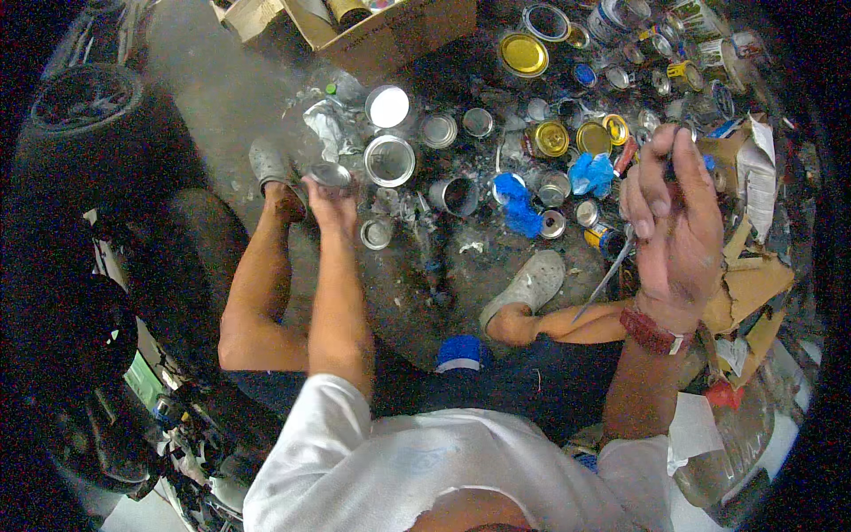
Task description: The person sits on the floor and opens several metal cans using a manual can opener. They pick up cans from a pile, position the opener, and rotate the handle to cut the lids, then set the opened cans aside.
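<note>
My left hand (333, 209) is closed round a small round metal can (330, 174), held above the floor beside my left shoe. My right hand (670, 208) is raised at the right, its fingers curled round a thin grey strip-like tool (606, 278). That tool slants down toward my lower leg; its exact kind does not show, and its upper end is hidden in my hand. Right of my left hand stand an open silver can (389, 160) and a can with a bright white top (387, 107). A small silver tin (376, 233) sits nearer to me.
Many cans crowd the floor at far right, among them a gold-lidded can (523, 55). Crumpled blue material (519, 206) lies among them. A cardboard box (399, 40) stands at the back, torn cardboard (753, 288) at right, a tyre (86, 97) at left.
</note>
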The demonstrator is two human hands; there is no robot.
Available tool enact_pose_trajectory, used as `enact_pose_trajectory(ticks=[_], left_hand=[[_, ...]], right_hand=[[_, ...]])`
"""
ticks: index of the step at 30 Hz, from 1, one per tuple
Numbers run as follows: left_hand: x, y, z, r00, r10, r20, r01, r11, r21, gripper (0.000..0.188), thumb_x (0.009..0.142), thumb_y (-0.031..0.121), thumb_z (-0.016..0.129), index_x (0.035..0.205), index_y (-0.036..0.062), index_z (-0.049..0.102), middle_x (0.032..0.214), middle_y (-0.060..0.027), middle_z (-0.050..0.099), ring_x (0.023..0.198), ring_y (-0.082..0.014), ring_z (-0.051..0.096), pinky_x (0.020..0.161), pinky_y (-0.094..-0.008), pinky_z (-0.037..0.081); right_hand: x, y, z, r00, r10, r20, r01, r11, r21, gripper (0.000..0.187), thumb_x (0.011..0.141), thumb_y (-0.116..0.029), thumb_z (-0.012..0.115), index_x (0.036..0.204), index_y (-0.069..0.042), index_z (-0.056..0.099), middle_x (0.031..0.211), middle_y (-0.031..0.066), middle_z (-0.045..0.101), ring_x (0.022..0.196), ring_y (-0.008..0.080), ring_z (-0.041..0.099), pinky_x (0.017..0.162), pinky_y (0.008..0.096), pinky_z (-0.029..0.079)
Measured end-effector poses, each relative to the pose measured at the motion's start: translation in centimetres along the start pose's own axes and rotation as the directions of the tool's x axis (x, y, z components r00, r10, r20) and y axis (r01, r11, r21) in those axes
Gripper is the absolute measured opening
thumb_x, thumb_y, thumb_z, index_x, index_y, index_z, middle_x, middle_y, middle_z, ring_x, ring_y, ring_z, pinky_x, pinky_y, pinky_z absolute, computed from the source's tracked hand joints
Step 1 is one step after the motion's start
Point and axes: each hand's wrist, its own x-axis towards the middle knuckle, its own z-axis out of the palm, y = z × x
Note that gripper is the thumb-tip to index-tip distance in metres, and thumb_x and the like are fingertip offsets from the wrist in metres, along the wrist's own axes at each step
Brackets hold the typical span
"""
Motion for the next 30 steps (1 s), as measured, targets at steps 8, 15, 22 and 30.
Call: enact_pose_trajectory(ticks=[8, 15, 22, 30], left_hand=[[8.0, 1.2, -3.8, 0.916, -0.243, -0.319, 0.257, 0.966, 0.001, 0.083, 0.111, 0.071, 0.027, 0.165, 0.0090, 0.036, 0.171, -0.0219, 0.037, 0.155, -0.0466, 0.038, 0.123, -0.0698, 0.036], [-1.4, -1.5, 6.0, 0.521, 0.803, 0.287, -0.378, -0.084, 0.922, 0.043, 0.103, 0.025, 0.067, 0.135, -0.0037, 0.066, 0.134, -0.0243, 0.069, 0.126, -0.0415, 0.064, 0.111, -0.0484, 0.048], [-6.6, -5.7, 18.8, 0.267, 0.016, 0.964, -0.772, -0.596, 0.223, 0.055, 0.092, 0.011, 0.069, 0.145, 0.0056, 0.058, 0.138, -0.0221, 0.062, 0.119, -0.0406, 0.065, 0.098, -0.0467, 0.059], [-2.7, -6.9, 18.3, 0.563, -0.363, 0.743, -0.751, -0.599, 0.276, 0.063, 0.087, 0.014, 0.074, 0.145, 0.0026, 0.052, 0.133, -0.0233, 0.057, 0.114, -0.0413, 0.065, 0.090, -0.0480, 0.061]], right_hand=[[1.0, 3.6, 1.6, 0.985, 0.146, -0.094, -0.157, 0.979, -0.130, 0.026, 0.115, -0.031, 0.058, 0.109, -0.007, 0.067, 0.070, -0.0042, 0.048, 0.061, 0.0070, 0.045, 0.052, 0.0246, 0.038], [1.0, 4.9, 2.7, 0.979, 0.187, -0.079, -0.200, 0.957, -0.211, 0.029, 0.116, -0.033, 0.056, 0.110, -0.006, 0.066, 0.070, -0.0043, 0.048, 0.061, 0.0067, 0.046, 0.055, 0.0243, 0.039], [1.8, 6.4, 3.0, 0.985, 0.172, -0.004, -0.160, 0.908, -0.387, 0.035, 0.115, -0.038, 0.055, 0.105, -0.007, 0.067, 0.070, -0.0060, 0.050, 0.060, 0.0043, 0.046, 0.054, 0.0230, 0.038], [2.8, 11.8, 0.2, 0.989, -0.010, 0.150, 0.139, 0.451, -0.882, 0.036, 0.109, -0.036, 0.058, 0.101, -0.003, 0.070, 0.085, 0.0169, 0.073, 0.081, 0.0395, 0.073, 0.073, 0.0509, 0.057]])
